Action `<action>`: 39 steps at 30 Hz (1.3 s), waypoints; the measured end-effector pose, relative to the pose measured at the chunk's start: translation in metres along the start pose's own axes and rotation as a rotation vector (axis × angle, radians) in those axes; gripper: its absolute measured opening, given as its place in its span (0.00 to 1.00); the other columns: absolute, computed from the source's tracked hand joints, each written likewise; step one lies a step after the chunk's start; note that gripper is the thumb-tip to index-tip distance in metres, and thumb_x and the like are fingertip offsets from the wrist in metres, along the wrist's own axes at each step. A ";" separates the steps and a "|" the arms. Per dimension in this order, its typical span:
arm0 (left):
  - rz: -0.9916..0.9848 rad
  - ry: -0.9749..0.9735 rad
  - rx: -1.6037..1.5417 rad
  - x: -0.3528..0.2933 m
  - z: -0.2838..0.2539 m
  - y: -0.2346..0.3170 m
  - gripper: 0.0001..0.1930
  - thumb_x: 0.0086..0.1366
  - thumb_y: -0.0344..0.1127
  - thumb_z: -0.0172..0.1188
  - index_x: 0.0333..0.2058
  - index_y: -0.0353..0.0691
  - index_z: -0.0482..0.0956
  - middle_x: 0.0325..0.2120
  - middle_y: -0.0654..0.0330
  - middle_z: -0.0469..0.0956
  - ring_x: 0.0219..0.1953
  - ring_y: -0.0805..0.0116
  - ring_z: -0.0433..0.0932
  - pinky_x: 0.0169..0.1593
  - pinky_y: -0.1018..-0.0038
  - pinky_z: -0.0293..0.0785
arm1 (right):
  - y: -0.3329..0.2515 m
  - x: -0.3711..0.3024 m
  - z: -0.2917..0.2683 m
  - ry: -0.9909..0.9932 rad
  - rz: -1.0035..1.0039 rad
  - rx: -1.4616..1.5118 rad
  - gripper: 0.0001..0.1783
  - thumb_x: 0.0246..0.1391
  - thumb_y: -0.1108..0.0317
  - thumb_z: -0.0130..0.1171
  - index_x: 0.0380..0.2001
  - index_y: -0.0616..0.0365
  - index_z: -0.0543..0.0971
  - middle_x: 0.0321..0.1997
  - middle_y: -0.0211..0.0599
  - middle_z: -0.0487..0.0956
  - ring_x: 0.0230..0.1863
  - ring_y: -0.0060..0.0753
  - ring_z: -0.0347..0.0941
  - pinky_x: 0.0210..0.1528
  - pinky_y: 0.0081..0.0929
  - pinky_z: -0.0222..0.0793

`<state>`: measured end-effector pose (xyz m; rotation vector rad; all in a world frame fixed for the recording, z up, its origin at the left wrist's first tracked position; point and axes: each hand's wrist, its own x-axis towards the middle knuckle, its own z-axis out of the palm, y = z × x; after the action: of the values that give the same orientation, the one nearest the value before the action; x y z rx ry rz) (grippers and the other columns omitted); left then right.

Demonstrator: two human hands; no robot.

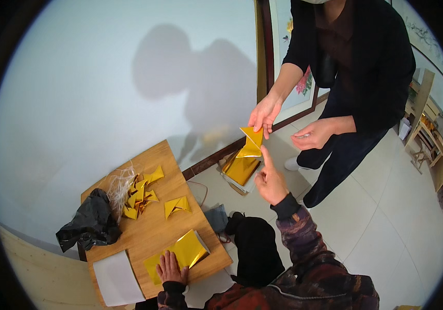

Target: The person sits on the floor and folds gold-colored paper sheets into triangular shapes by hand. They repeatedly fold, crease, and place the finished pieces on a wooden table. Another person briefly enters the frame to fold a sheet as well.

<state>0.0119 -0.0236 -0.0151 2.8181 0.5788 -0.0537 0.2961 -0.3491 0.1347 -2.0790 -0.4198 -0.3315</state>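
Note:
My left hand (172, 268) lies flat with fingers spread on gold foil paper (189, 247) near the table's front edge. The paper's far right side curls up. My right hand (272, 182) is raised to the right of the table, its index finger stretched out and the other fingers curled, with nothing in it. The fingertip points at a folded gold paper piece (252, 138); whether it touches cannot be made out. A person standing opposite holds that piece in one hand (267, 112). Their other hand (312, 135) is half curled beside it.
On the wooden table (144, 235) are a pile of folded gold pieces (137, 199), a single folded one (176, 206), a black plastic bag (91, 222), whitish strings (119, 187) and a white sheet (118, 279). A stack of gold paper (241, 169) rests by the wall.

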 end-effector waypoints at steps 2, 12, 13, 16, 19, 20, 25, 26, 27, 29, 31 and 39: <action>0.002 0.001 0.010 -0.001 0.000 0.000 0.44 0.58 0.57 0.59 0.68 0.42 0.55 0.70 0.56 0.51 0.72 0.52 0.46 0.70 0.47 0.36 | 0.012 0.007 0.000 -0.032 0.028 -0.097 0.44 0.51 0.73 0.53 0.71 0.49 0.48 0.25 0.53 0.78 0.27 0.60 0.75 0.30 0.53 0.68; 0.030 0.020 0.017 -0.001 0.000 -0.001 0.44 0.59 0.57 0.57 0.68 0.42 0.54 0.71 0.56 0.51 0.72 0.51 0.46 0.70 0.47 0.36 | 0.037 0.021 0.001 -0.072 0.000 -0.276 0.45 0.52 0.74 0.52 0.71 0.45 0.48 0.32 0.56 0.80 0.31 0.61 0.75 0.35 0.53 0.69; 0.031 0.022 0.018 -0.002 0.000 0.000 0.44 0.59 0.57 0.57 0.68 0.42 0.54 0.71 0.56 0.51 0.72 0.51 0.46 0.70 0.47 0.36 | 0.037 0.020 0.002 -0.069 0.010 -0.270 0.45 0.52 0.74 0.52 0.71 0.45 0.48 0.33 0.56 0.80 0.31 0.61 0.75 0.35 0.54 0.69; 0.035 0.024 0.016 -0.002 -0.002 0.001 0.43 0.59 0.56 0.57 0.68 0.42 0.54 0.71 0.56 0.51 0.72 0.52 0.45 0.70 0.47 0.36 | 0.037 0.020 0.003 -0.081 0.049 -0.250 0.45 0.52 0.74 0.52 0.71 0.45 0.47 0.34 0.57 0.80 0.32 0.61 0.76 0.35 0.53 0.69; 0.015 -0.001 0.026 -0.001 -0.003 0.002 0.43 0.58 0.55 0.58 0.68 0.43 0.54 0.71 0.56 0.50 0.73 0.52 0.45 0.70 0.47 0.35 | 0.038 0.020 0.001 -0.100 0.089 -0.258 0.44 0.52 0.74 0.52 0.71 0.45 0.48 0.35 0.58 0.80 0.33 0.61 0.76 0.36 0.53 0.69; 0.007 -0.010 0.023 -0.001 -0.002 0.002 0.43 0.58 0.55 0.59 0.68 0.43 0.54 0.71 0.56 0.50 0.73 0.52 0.45 0.70 0.47 0.35 | 0.038 0.019 0.001 -0.100 0.094 -0.259 0.44 0.52 0.74 0.52 0.71 0.46 0.48 0.36 0.58 0.80 0.34 0.61 0.76 0.36 0.53 0.69; -0.002 -0.013 0.023 0.000 -0.001 0.002 0.44 0.58 0.53 0.61 0.68 0.43 0.54 0.71 0.56 0.50 0.73 0.52 0.45 0.70 0.47 0.35 | 0.042 0.017 -0.001 -0.047 0.046 -0.200 0.42 0.53 0.74 0.52 0.71 0.46 0.51 0.38 0.57 0.80 0.34 0.61 0.76 0.37 0.53 0.69; 0.002 -0.011 0.022 0.000 -0.001 0.001 0.44 0.58 0.53 0.61 0.68 0.43 0.54 0.71 0.56 0.49 0.73 0.52 0.44 0.70 0.47 0.35 | 0.043 0.017 -0.002 -0.047 0.058 -0.196 0.42 0.53 0.75 0.52 0.70 0.46 0.52 0.38 0.57 0.80 0.34 0.61 0.76 0.37 0.52 0.70; 0.005 -0.008 0.021 -0.001 -0.001 0.001 0.44 0.58 0.53 0.61 0.68 0.43 0.54 0.71 0.56 0.49 0.73 0.52 0.44 0.70 0.47 0.35 | 0.043 0.016 -0.003 -0.041 0.037 -0.178 0.42 0.53 0.75 0.52 0.70 0.46 0.52 0.38 0.57 0.80 0.35 0.61 0.76 0.38 0.52 0.70; 0.006 -0.008 0.018 -0.001 -0.001 0.001 0.44 0.58 0.53 0.61 0.68 0.43 0.54 0.71 0.56 0.49 0.73 0.53 0.44 0.70 0.48 0.35 | 0.041 0.016 -0.005 -0.030 0.020 -0.151 0.42 0.53 0.76 0.51 0.70 0.46 0.52 0.39 0.56 0.80 0.36 0.60 0.76 0.38 0.52 0.70; 0.003 -0.014 0.018 -0.001 -0.002 0.001 0.44 0.58 0.53 0.60 0.69 0.43 0.54 0.71 0.56 0.49 0.73 0.53 0.44 0.70 0.48 0.35 | 0.039 0.016 -0.008 -0.037 0.000 -0.131 0.41 0.53 0.76 0.51 0.70 0.46 0.52 0.40 0.56 0.80 0.36 0.60 0.76 0.39 0.51 0.70; -0.005 -0.023 0.010 -0.001 -0.004 0.002 0.44 0.58 0.54 0.60 0.68 0.43 0.54 0.71 0.55 0.50 0.73 0.52 0.45 0.70 0.48 0.35 | 0.034 0.027 -0.012 -0.066 -0.067 -0.179 0.41 0.52 0.78 0.49 0.70 0.46 0.53 0.34 0.55 0.79 0.34 0.61 0.75 0.37 0.51 0.69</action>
<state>0.0119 -0.0248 -0.0104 2.8219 0.5816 -0.0903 0.3340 -0.3714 0.1249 -2.2590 -0.5169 -0.3515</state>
